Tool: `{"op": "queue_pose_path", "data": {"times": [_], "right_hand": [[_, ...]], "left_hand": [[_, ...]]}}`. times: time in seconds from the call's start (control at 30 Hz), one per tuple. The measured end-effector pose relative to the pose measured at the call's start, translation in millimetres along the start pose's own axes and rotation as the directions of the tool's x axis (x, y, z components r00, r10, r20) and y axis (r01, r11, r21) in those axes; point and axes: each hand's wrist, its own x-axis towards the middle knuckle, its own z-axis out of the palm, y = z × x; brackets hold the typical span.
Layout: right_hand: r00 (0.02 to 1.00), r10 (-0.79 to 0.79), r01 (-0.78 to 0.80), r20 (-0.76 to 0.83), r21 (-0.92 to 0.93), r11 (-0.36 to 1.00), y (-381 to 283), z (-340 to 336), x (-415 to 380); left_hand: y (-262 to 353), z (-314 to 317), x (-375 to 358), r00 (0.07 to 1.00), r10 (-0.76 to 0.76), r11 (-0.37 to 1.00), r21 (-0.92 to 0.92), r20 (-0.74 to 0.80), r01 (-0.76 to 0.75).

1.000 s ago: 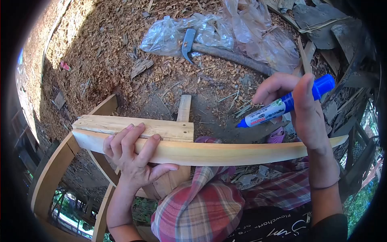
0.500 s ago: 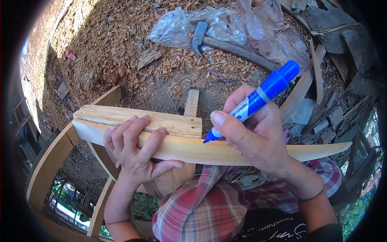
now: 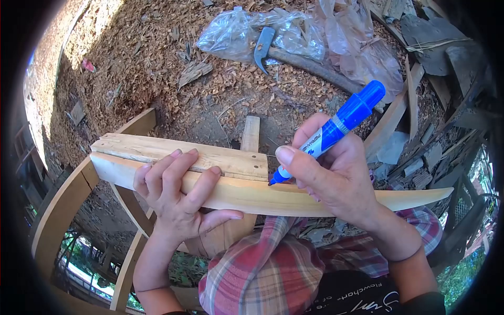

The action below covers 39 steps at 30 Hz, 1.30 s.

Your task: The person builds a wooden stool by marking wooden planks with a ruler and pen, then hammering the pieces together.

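Note:
A long curved wooden slat [image 3: 252, 199] lies across in front of me, tapering to a point at the right. Along its far edge, at the left part, sits a straight wooden block [image 3: 210, 159] with nail heads at its right end. My left hand [image 3: 181, 197] grips the slat, fingers bent over its upper edge and thumb on the near face. In my right hand [image 3: 336, 170] is a blue permanent marker [image 3: 331, 134], cap fitted on its back end. Its tip touches or nearly touches the slat's upper edge, just right of the block's end.
Beyond the wood, a hammer [image 3: 310, 63] lies on the chip-covered ground beside clear plastic bags [image 3: 231, 37]. Wooden frame pieces [image 3: 60, 210] stand at the left. Scrap boards [image 3: 394, 118] are piled at the right. My knees in plaid cloth [image 3: 262, 268] are below.
The marker tip has shifted slightly right along the slat's edge. The slat and block sit a little differently in view, while both hands keep their grips.

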Motion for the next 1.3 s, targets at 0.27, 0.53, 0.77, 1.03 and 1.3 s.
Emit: {"op": "queue_pose_path", "data": {"times": [0.27, 0.53, 0.77, 1.03, 1.3], "right_hand": [[1.0, -0.019, 0.018, -0.007, -0.094, 0.995, 4, 0, 2], [0.998, -0.06, 0.058, -0.033, -0.059, 0.997, 2, -1, -2], [0.996, -0.088, 0.087, -0.021, -0.059, 0.994, 6, -1, -1], [0.961, -0.266, 0.165, -0.076, -0.615, 0.771, 3, -55, -33], [0.975, -0.19, 0.187, 0.113, -0.881, 0.435, 13, -128, -96]], "left_hand": [[0, 1, -2, 1.0, -0.005, 1.0, 0.004, 0.004, 0.004], [0, 1, -1, 1.0, -0.004, 1.0, 0.004, -0.007, 0.004], [0, 2, -1, 1.0, 0.002, 1.0, 0.007, -0.022, -0.001], [3, 5, -4, 0.994, -0.069, 0.997, -0.039, -0.079, 0.066], [9, 3, -8, 0.98, -0.063, 0.998, 0.004, -0.187, 0.065]]}}
